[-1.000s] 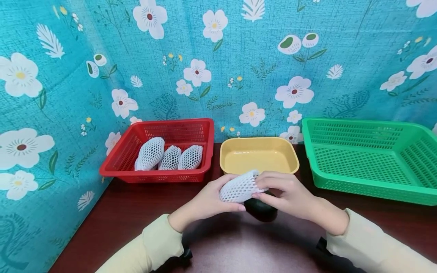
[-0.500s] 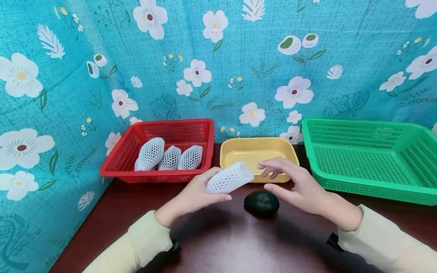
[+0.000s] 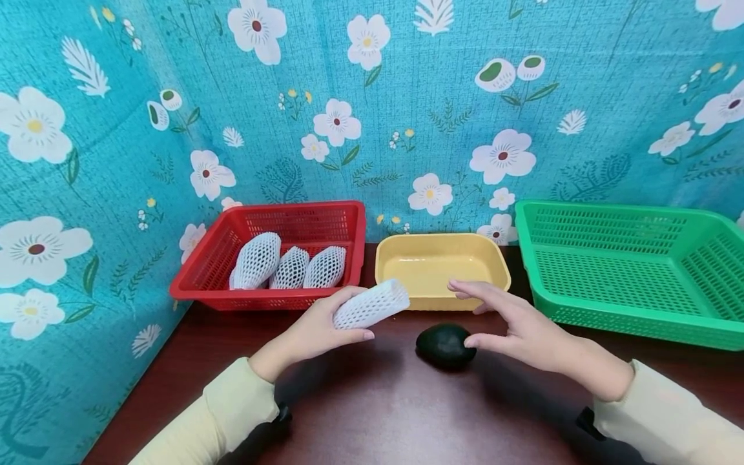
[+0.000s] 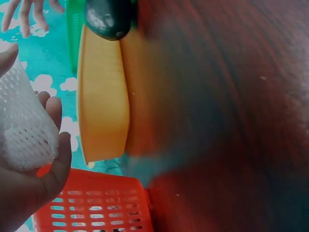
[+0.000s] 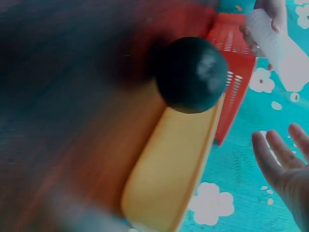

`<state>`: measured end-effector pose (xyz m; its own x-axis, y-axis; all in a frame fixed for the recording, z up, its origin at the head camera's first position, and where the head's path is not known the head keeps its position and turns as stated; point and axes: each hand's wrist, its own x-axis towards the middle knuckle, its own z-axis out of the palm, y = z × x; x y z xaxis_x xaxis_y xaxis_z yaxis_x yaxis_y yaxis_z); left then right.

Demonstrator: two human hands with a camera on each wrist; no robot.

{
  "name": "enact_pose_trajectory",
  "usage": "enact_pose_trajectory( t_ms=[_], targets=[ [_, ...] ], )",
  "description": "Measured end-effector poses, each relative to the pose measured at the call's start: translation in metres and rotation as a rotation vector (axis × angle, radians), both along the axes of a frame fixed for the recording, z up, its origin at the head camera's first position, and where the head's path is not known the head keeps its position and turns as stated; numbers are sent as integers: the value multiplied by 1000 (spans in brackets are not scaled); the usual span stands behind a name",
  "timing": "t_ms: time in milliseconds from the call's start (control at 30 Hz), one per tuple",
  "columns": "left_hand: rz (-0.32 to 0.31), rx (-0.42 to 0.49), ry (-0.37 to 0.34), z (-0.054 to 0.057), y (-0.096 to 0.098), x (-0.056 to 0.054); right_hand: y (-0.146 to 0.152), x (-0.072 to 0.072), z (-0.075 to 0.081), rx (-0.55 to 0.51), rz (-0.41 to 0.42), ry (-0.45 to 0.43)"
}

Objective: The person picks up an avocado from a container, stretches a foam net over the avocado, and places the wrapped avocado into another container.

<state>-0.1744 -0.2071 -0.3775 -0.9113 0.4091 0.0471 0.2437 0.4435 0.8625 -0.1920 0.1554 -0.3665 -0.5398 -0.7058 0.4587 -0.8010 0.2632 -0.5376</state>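
My left hand (image 3: 310, 334) holds a white foam net sleeve (image 3: 372, 306) between thumb and fingers, its far end tilted up and to the right. A glossy dark green avocado (image 3: 443, 346) lies on the table in front of the yellow tray (image 3: 442, 302). Just right of the avocado is my right hand (image 3: 531, 336), its fingers spread and holding nothing. In the head view its thumb tip overlaps the avocado's right end; whether they touch I cannot tell. The right wrist view also has the avocado (image 5: 192, 75), with the fingers apart from it.
On the left, a red basket (image 3: 261, 298) contains several things wrapped in white foam net (image 3: 290, 268). A green basket (image 3: 628, 323) stands at the right. Behind them hangs a blue flowered cloth (image 3: 395, 148). The dark red-brown table (image 3: 395, 413) reflects light in front.
The right hand has let go of the foam net sleeve and moved right. The left hand has carried the sleeve left, away from the avocado, which now shows fully except where the right thumb overlaps it.
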Motion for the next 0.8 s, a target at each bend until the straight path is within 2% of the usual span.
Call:
enact_pose_trajectory(
  t_ms=[233, 500, 800],
  targets=[
    [18, -13, 51, -8, -4, -1, -1, 1, -19, 136, -74, -53],
    [-24, -77, 88, -17, -4, 1, -6, 1, -42, 239, -98, -50],
    [-33, -148, 94, -19, -7, 0, -10, 0, -53, 254, -140, -111]
  ],
)
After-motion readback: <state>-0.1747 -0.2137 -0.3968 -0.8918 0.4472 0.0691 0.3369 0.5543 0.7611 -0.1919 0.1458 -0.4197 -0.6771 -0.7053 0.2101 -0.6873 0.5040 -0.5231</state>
